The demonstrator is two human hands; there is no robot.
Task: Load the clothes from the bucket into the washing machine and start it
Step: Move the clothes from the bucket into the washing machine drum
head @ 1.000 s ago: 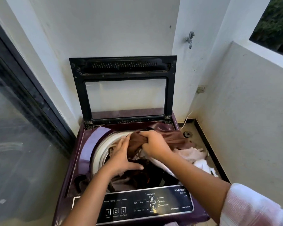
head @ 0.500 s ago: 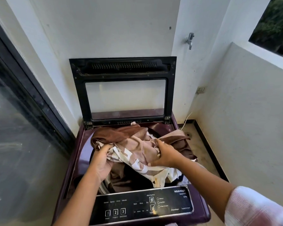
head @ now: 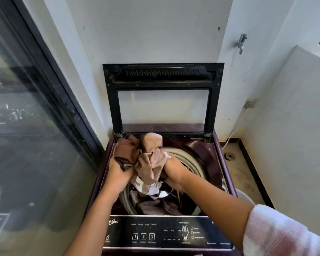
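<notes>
A maroon top-loading washing machine (head: 213, 157) stands below me with its black-framed glass lid (head: 163, 97) raised against the wall. Over the drum opening, my left hand (head: 118, 175) grips the left side of a bunched brown and beige cloth (head: 146, 154). My right hand (head: 171, 168) grips the same bundle from the right. A brown-and-white patterned piece (head: 150, 188) hangs from the bundle into the drum, where dark clothes (head: 155, 206) lie. The black control panel (head: 164, 233) runs along the front edge. A white rim, perhaps the bucket (head: 245, 195), peeks out right of the machine.
A dark-framed glass door (head: 35, 126) fills the left side. White walls close in behind and on the right, with a tap (head: 240, 43) and a wall socket (head: 249, 103). A floor drain (head: 229, 156) and a white cable (head: 229, 138) lie right of the machine.
The spread cloth has been gathered into a tighter bundle and shifted left over the drum. Both hands have closed in on it, and the drum's right rim now shows.
</notes>
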